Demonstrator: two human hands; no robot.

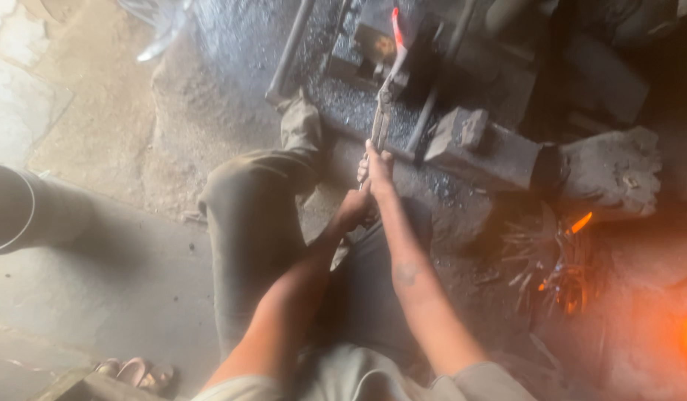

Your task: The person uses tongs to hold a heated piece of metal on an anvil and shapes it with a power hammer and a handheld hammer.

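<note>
Over the black anvil block (pixel 403 70), my right hand (pixel 378 167) and left hand (pixel 356 208) both clamp the tongs (pixel 382 111) gripping a glowing red rod (pixel 396 26).

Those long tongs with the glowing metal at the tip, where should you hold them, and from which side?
Probably at the near ends of the handles, coming from the person's own side. The tongs point away, their far end pinching the glowing piece, so the near ends lie farthest from the heat. Both the right hand and left hand grip there.
</note>
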